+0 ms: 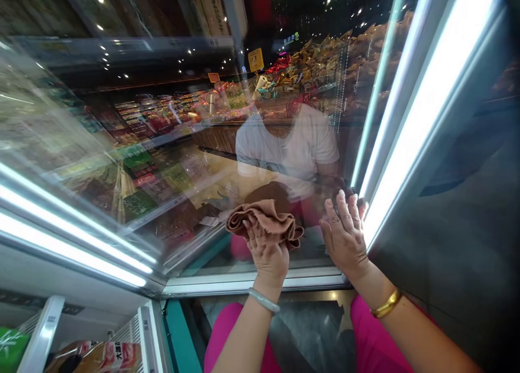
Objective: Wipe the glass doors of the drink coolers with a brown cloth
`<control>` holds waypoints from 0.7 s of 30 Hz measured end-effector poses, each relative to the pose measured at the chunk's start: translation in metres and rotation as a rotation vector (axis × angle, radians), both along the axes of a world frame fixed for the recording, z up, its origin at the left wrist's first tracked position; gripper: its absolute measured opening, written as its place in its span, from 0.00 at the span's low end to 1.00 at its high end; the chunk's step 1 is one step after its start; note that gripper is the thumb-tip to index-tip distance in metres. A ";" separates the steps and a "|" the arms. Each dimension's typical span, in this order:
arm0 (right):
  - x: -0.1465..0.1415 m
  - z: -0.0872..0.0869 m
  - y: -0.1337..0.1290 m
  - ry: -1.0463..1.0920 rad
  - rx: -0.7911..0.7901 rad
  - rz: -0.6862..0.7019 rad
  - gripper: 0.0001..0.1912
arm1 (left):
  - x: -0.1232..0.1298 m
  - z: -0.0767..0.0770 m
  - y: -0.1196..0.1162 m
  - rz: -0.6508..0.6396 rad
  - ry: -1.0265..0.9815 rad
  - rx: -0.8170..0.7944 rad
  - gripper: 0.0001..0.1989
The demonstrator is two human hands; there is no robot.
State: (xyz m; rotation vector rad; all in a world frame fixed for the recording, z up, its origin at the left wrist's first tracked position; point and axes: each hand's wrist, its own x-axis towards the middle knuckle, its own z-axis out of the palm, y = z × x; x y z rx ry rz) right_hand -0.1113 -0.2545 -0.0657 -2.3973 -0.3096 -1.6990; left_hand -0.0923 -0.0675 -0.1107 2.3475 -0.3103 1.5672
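Observation:
My left hand [268,254], with a pale bangle at the wrist, presses a crumpled brown cloth [264,216] against the lower part of a glass door [190,200]. The cloth bunches up around its fingers. To the right, my right hand [345,232] lies flat on the glass with its fingers stretched out, beside the bright light strip at the door's edge. It holds nothing, and a gold bangle is on that wrist. The glass reflects both hands, the cloth and a person in a white top.
A metal bottom frame [252,284] edges the glass. At lower left, wire shelves [136,329] carry packaged goods [97,357] beneath a lit light strip [73,243]. Another bright strip [422,108] runs up the right side. Store shelves and lights are reflected in the glass.

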 end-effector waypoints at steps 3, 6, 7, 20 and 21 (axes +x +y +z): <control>0.005 -0.006 0.012 -0.015 -0.008 0.028 0.37 | 0.002 -0.003 -0.008 -0.135 -0.011 0.110 0.38; 0.010 -0.011 0.016 -0.034 -0.059 0.043 0.30 | 0.008 0.004 0.007 -0.194 -0.075 0.243 0.33; 0.011 -0.011 0.015 -0.043 -0.076 0.035 0.29 | 0.009 0.008 0.015 -0.154 -0.089 0.221 0.34; 0.001 0.001 -0.003 0.011 -0.146 0.052 0.23 | 0.010 0.028 -0.003 -0.402 -0.187 0.483 0.23; 0.001 0.008 -0.004 -0.020 -0.146 0.032 0.22 | 0.015 0.040 -0.002 -0.396 -0.189 0.460 0.23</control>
